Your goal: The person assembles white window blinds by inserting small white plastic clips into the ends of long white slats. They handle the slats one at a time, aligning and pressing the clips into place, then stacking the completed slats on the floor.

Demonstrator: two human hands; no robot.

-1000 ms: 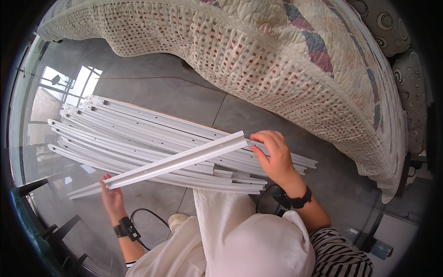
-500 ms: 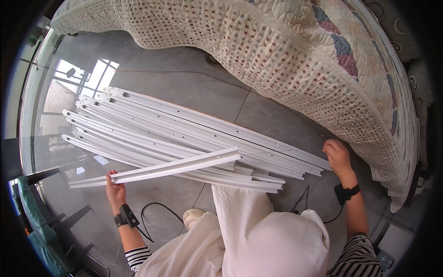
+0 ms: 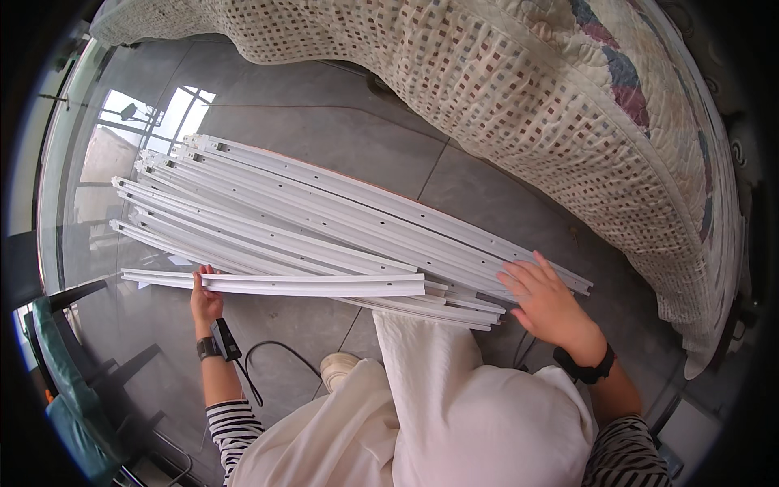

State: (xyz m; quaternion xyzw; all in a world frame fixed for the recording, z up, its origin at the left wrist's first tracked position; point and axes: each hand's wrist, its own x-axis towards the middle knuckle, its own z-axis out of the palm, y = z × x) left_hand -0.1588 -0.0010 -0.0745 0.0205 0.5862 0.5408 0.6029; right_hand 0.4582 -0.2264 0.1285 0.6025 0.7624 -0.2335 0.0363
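My left hand (image 3: 208,302) grips a long white metal rail (image 3: 324,285) near its left part, fingers curled round its edge. This rail lies almost level across the front of a fanned pile of similar white rails (image 3: 324,223), which have small holes along them. My right hand (image 3: 552,304) is over the right ends of the pile, palm down with its fingers spread. A faint thin line runs from the rails toward its fingers; I cannot make out whether it touches them.
A quilted patterned cover (image 3: 487,105) hangs down along the far and right side. Grey tiled floor (image 3: 300,333) lies below the pile. A black cable (image 3: 280,345) loops by my shoe (image 3: 339,369). A teal cloth (image 3: 69,398) hangs on dark furniture at the left.
The held rail has swung level, its right end coming down and its left end rising. My right hand has moved left from beside the cover to the rail ends, and its fingers have opened.
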